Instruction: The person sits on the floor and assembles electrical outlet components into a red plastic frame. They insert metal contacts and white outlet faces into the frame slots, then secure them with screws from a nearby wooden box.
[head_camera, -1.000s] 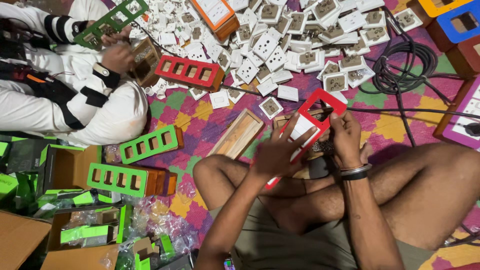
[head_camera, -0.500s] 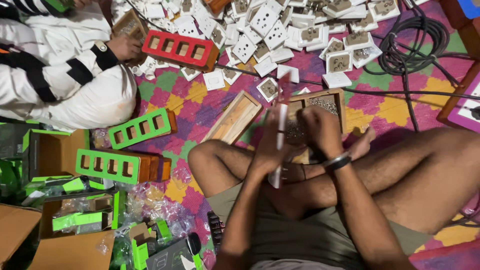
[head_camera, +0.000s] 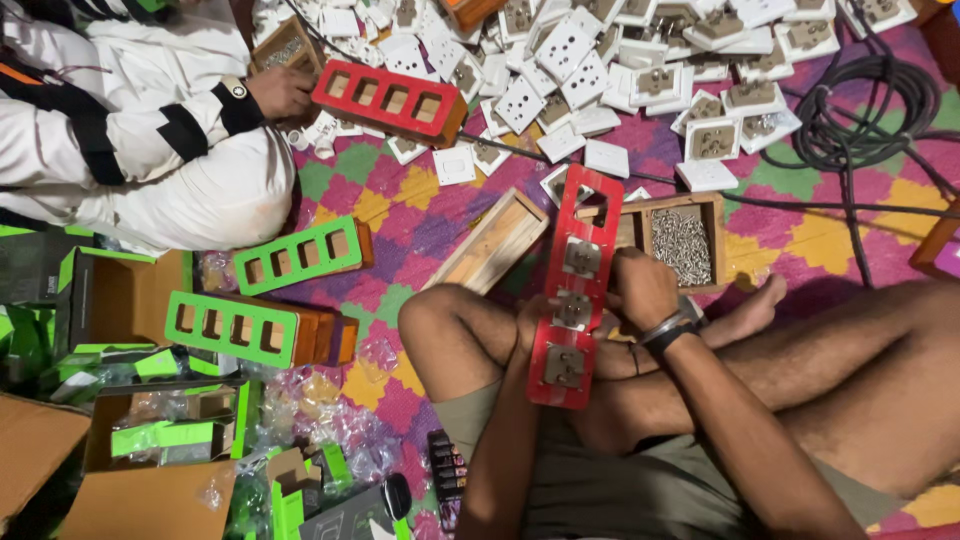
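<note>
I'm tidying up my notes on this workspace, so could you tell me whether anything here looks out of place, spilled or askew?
Mostly loose clutter: white socket modules lie heaped in a jumbled pile on the patterned mat, some face down. Clear plastic wrappers are strewn among open cardboard boxes. The red panel between the left hand and right hand looks intact.

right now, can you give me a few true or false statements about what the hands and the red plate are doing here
1. Both hands hold a red plate over the lap. True: the left hand is behind its edge, the right hand grips the other side.
2. Every opening in the red plate is filled. False: the top opening is empty.
3. The wooden box beside the plate holds screws. True.
4. The right wrist is bare. False: it wears a dark band.
5. Another person's hand touches a green frame. False: it rests by a red frame.
</note>
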